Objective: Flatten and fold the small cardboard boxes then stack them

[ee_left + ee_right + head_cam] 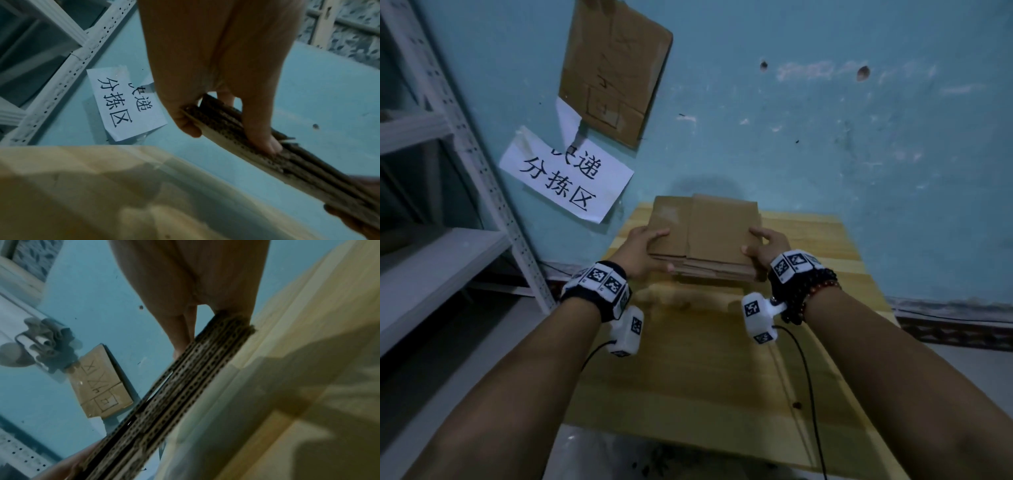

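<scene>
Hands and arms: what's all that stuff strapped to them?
Both forearms are bare, no sleeves. Each wrist wears a black band carrying white blocks printed with black square codes. A white camera pod with the same codes hangs under each wrist, trailing a thin black cable. The right wrist also has dark and reddish bead bracelets.

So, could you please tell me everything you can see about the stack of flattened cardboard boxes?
The stack of flattened cardboard boxes is brown corrugated board, several folded layers deep; the wrist views show the fluted edges. The top piece lies offset from those below. The left hand grips its left side and the right hand its right, thumbs on top. It lies roughly flat over the far end of the wooden table, near the blue wall; whether it rests on the table is unclear.
</scene>
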A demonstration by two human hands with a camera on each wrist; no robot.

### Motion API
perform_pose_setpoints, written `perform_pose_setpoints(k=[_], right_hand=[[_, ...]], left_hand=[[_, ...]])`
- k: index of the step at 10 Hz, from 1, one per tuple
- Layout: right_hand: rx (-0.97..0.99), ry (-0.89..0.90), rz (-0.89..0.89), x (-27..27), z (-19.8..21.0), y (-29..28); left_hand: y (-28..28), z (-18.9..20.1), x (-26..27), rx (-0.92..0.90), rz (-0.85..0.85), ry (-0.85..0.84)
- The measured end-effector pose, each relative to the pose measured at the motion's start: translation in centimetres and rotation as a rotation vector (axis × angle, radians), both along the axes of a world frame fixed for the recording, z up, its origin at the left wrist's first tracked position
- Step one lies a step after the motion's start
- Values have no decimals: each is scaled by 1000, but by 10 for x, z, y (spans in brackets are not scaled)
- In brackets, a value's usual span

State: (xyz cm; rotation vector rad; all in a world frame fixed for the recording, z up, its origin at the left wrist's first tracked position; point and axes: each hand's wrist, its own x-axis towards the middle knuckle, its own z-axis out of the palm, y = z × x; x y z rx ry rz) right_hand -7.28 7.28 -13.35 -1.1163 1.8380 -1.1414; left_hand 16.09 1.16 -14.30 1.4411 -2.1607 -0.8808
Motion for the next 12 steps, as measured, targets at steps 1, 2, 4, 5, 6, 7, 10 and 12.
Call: perform_pose_setpoints(k=[1, 2, 4, 5, 6, 7, 10, 12], right_hand=[[-7, 41, -2, 13, -13, -34], [59, 178, 53, 21, -31, -65], [292, 614, 438, 32, -50, -89], [405, 913, 580, 37, -48, -100], [402, 1138, 616, 46, -49, -112], [391, 1129, 591, 49, -54, -122], [348, 1049, 477, 50, -59, -121], [245, 786, 394, 35, -52, -75]], left_hand=[[-23, -7, 9, -37, 59, 14], [-42, -13, 15, 12, 46, -105], [-67, -42, 32, 117, 7, -344], [-80, -46, 33, 37, 58, -424], [-85, -42, 24, -60, 155, -590], [-93, -43, 14, -100, 174, -615], [-102, -40, 10, -89, 130, -667], [-84, -23, 12, -93, 185, -577]])
